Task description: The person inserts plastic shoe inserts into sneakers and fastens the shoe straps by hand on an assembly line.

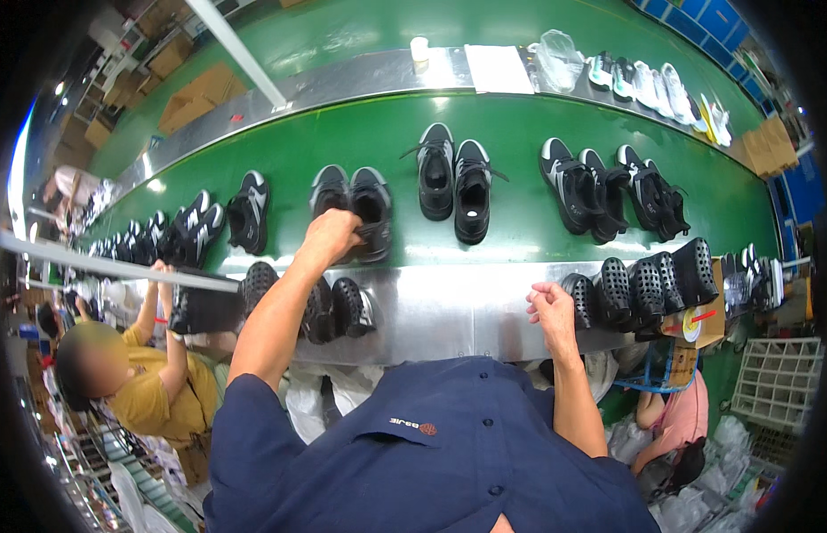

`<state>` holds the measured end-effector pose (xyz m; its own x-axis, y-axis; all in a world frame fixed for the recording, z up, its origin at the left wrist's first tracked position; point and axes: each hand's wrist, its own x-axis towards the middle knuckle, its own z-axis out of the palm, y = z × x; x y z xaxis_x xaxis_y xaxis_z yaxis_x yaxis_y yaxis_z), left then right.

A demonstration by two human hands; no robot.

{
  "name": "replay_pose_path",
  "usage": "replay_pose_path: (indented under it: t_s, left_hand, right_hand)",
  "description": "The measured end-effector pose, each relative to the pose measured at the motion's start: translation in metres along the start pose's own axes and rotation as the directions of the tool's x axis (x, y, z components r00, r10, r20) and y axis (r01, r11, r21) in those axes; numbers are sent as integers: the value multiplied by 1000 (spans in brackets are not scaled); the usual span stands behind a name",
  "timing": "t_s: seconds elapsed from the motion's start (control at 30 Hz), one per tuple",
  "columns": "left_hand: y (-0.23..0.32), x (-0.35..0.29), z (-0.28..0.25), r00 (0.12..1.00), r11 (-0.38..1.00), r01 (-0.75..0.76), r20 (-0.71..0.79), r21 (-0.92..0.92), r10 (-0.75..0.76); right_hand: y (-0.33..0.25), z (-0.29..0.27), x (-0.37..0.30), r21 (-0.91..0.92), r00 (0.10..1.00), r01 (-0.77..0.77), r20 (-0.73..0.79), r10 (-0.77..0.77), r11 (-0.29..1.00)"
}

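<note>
My left hand [338, 233] reaches over the green belt to a pair of black and grey sneakers, its fingers closed at the heel end of the sneaker [371, 209] on the right of that pair. The hand and wrist partly cover its mate, the left sneaker [330, 185]. Above the metal ledge [431, 306] my right hand [553, 311] is raised, fingers loosely bent and apart, holding nothing. Nearest to it are several black pieces with rows of holes [614, 289], standing on the ledge.
More sneaker pairs [454, 182] stand along the green belt [520, 124]. Other dark perforated pieces [347, 306] sit on the ledge at left. A co-worker [155, 382] handles a dark item at left; another person [675, 417] is low at right. White shoes [658, 89] line the far shelf.
</note>
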<state>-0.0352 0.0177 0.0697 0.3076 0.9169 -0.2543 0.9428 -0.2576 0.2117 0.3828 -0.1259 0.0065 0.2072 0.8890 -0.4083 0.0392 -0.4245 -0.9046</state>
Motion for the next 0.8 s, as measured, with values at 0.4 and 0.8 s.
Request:
replay_pose_path:
  t_s: [0.4, 0.8]
  left_hand:
    - [72, 97, 38, 867, 905, -422, -267, 59, 422]
    - [123, 111, 102, 975, 968, -188, 90, -167, 205]
  right_hand:
    - [22, 14, -11, -44, 987, -151, -67, 148, 988]
    - [30, -10, -45, 80, 964, -208, -152, 218, 975]
